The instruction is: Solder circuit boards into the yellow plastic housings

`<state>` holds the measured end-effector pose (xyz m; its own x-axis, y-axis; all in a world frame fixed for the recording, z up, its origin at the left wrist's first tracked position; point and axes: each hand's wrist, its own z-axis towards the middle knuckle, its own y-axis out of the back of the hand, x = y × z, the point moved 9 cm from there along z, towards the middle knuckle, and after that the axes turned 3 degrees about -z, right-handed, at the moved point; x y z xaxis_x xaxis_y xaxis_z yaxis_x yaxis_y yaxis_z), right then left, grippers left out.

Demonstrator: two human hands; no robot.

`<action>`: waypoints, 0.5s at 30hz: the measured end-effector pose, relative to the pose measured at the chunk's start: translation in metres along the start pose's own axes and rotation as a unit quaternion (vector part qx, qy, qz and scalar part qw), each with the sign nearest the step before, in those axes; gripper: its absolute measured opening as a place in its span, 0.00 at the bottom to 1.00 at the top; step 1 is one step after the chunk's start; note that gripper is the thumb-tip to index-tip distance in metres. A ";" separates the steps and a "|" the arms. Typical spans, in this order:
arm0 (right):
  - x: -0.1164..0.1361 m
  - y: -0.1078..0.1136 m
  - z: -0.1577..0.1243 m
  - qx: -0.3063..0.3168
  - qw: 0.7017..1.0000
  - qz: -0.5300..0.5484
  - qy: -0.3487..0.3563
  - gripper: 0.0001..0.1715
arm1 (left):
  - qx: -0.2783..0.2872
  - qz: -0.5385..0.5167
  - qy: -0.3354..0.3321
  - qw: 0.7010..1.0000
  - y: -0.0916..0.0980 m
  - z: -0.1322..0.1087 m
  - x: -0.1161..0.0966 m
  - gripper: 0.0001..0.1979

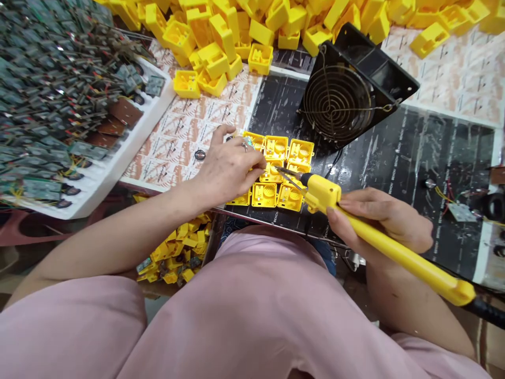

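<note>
Several small yellow housings (264,195) lie open side up in close rows on the black part of the table. My left hand (232,166) rests over the left side of these rows, thumb and forefinger pinched together at a middle housing; what they hold, if anything, is too small to make out. In my right hand (379,218) is a yellow soldering iron (398,252), gripped by its handle. Its thin tip reaches that same middle housing, close to my left fingertips.
A black fan (335,105) with a wire grille stands behind the rows. More yellow housings (221,37) are heaped at the back. A white foam tray (153,110) of circuit boards lies left, a loose board (463,211) right. Below the table edge are yellow parts (185,247).
</note>
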<state>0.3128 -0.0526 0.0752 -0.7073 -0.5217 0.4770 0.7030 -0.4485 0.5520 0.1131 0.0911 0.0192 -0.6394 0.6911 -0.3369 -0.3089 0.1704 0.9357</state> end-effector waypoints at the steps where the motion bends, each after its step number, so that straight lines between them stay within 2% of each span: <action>1: 0.000 0.000 0.000 0.007 1.000 -0.007 -0.001 0.12 | -0.001 0.004 -0.001 1.000 -0.001 0.000 -0.001 0.15; 6: -0.008 0.000 -0.002 0.042 0.999 -0.021 -0.007 0.20 | 0.010 0.024 -0.012 1.000 -0.004 0.000 -0.007 0.14; 11: -0.002 -0.008 0.004 0.048 0.997 0.052 0.038 0.05 | 0.029 0.053 -0.021 0.998 -0.008 0.001 -0.008 0.15; 15: 0.008 -0.015 0.018 0.077 0.992 0.029 0.097 0.10 | 0.038 0.061 -0.027 0.997 -0.007 0.003 -0.010 0.15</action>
<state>0.2949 -0.0368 0.0829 -0.6275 -0.6800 0.3793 0.7124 -0.3049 0.6320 0.1241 0.0852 0.0162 -0.6295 0.7462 -0.2167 -0.1762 0.1345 0.9751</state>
